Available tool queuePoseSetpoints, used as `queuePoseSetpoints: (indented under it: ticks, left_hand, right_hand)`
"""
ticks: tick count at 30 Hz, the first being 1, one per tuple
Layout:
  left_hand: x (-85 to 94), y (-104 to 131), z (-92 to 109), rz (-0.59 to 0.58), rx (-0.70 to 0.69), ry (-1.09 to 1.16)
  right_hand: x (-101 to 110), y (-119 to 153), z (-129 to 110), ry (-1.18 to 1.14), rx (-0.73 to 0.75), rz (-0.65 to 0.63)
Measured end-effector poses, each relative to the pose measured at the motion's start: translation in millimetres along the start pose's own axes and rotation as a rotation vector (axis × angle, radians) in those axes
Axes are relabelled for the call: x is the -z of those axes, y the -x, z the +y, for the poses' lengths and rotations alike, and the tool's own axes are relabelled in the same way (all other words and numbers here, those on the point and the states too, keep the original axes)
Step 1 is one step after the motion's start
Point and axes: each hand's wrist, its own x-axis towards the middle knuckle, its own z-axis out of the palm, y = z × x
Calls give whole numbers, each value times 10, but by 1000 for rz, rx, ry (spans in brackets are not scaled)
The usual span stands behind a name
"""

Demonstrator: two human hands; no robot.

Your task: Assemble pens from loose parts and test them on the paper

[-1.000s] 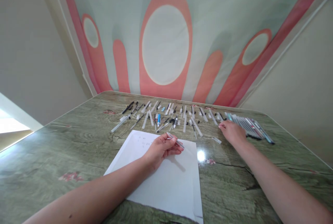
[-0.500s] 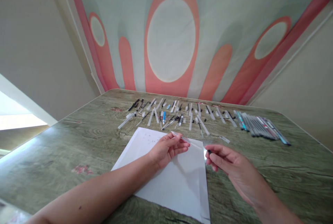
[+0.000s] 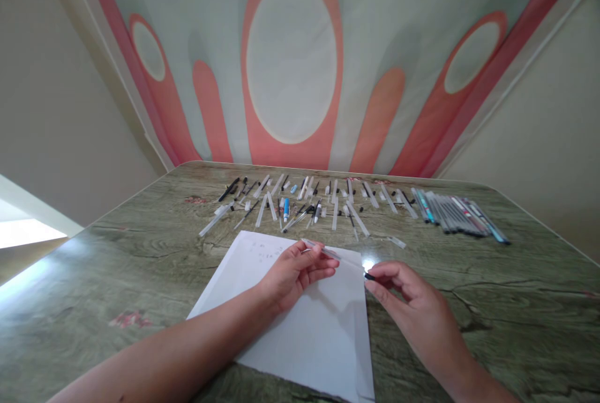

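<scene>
My left hand (image 3: 297, 272) is over the paper, palm up, its thumb and fingers closed on a clear pen barrel (image 3: 345, 260) that slants down to the right. Between the thumb and fingertips of my right hand (image 3: 415, 300) is a small black pen plug (image 3: 369, 276). The plug is at the right end of the barrel; whether it is seated inside I cannot tell. Under my left hand and forearm lies a white sheet of paper (image 3: 304, 353) with faint scribbles near its top left corner.
Loose pen parts (image 3: 262, 209), with clear tubes, refills and small caps, are spread in rows across the back of the wooden table (image 3: 154, 253). Several pens (image 3: 457, 212) lie side by side at the right. A patterned wall covering (image 3: 290, 59) rises behind.
My right hand has brought the black plug left and slightly down to the barrel's end. My left hand keeps its hold on the barrel. The whole view has shifted slightly.
</scene>
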Motion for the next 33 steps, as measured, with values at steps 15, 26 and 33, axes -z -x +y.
queuePoseSetpoints:
  ticks: [15, 26, 33]
  left_hand:
    - [-11, -1, -3, -1, 7, -14]
    - [-8, 10, -19, 5, 19, -15]
    - [-54, 14, 2, 26, 26, -46]
  right_hand:
    - [-6, -6, 10, 76, 68, 60]
    - [-5, -22, 38, 155, 164, 71]
    - [5, -20, 51, 217, 154, 100]
